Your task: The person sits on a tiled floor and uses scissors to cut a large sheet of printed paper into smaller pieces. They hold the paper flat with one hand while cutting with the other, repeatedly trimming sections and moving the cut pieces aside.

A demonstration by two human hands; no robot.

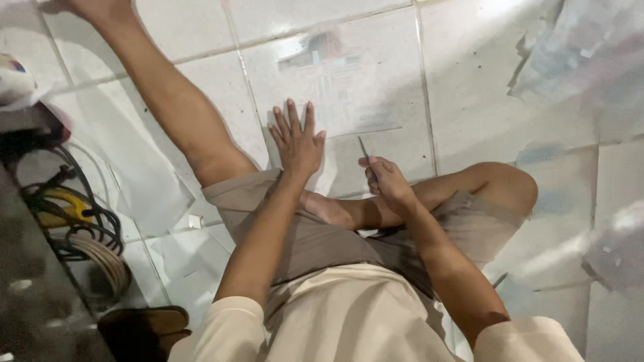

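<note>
Left hand [297, 141]: flat, palm down, fingers spread and pointing to 12 o'clock; grasps nothing, presses on the near edge of the paper sheet.

Right hand [384, 177]: at 3 o'clock of the left hand, near it but apart; fingers curled around a thin dark tool [364, 149], a pen or slim blade, which one cannot be told. The tip points to 11 o'clock and meets the sheet's lower edge.

Paper sheet [342, 80]: pale, faintly printed, lying flat on the white floor tiles [469, 87] at 12 o'clock of both hands.

Person: seated on the floor in khaki shorts [315, 234], one leg stretched toward 11 o'clock, the other folded.

Surroundings: coiled cables [80, 234] at 9 o'clock; a dark sandal [144, 328] at 7 o'clock; torn paper scraps [577, 53] at 2 o'clock.
</note>
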